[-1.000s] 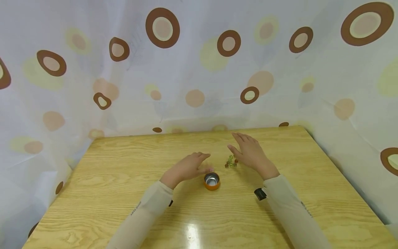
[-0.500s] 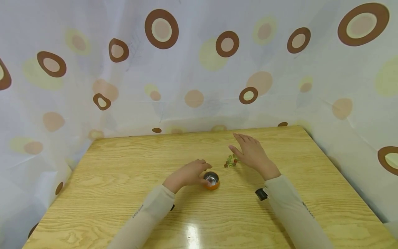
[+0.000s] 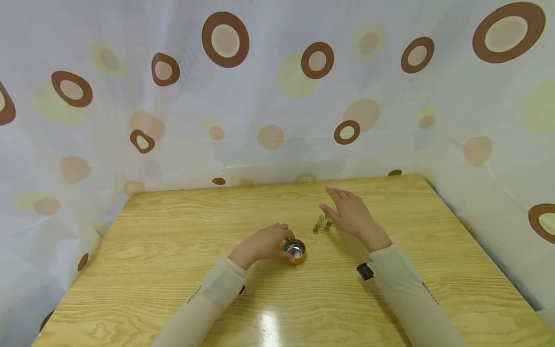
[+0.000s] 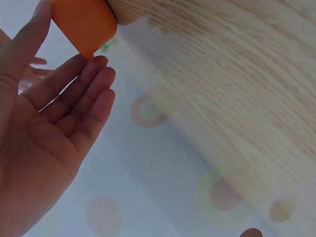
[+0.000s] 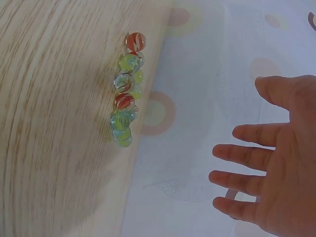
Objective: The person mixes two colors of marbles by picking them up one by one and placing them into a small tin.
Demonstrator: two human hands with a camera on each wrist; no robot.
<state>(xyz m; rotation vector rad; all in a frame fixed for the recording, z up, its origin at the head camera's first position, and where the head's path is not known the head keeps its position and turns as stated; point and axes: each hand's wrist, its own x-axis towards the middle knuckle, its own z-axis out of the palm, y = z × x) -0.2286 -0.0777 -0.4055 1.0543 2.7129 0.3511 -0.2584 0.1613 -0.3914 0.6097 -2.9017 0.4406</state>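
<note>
A small orange bowl (image 3: 302,258) with a shiny metal inside stands on the wooden table, just right of my left hand (image 3: 265,243). That hand pinches it by opposite sides, thumb at the near side and fingertips at the far side. In the left wrist view the thumb and index fingertip meet the orange wall (image 4: 86,24). My right hand (image 3: 352,216) hovers with fingers extended over the right side of several glass marbles (image 3: 321,224). In the right wrist view the marbles (image 5: 124,101), red, green and clear, cluster on the table, apart from the fingers.
The wooden table (image 3: 182,221) reaches back to a white curtain (image 3: 243,111) with brown, peach and yellow spots, which also hangs along both sides. A black strap piece (image 3: 365,271) shows under the right sleeve.
My left hand has come down and toward the bowl, its thumb and fingers closing on the sides. The right hand stays nearly where it was over the marbles.
</note>
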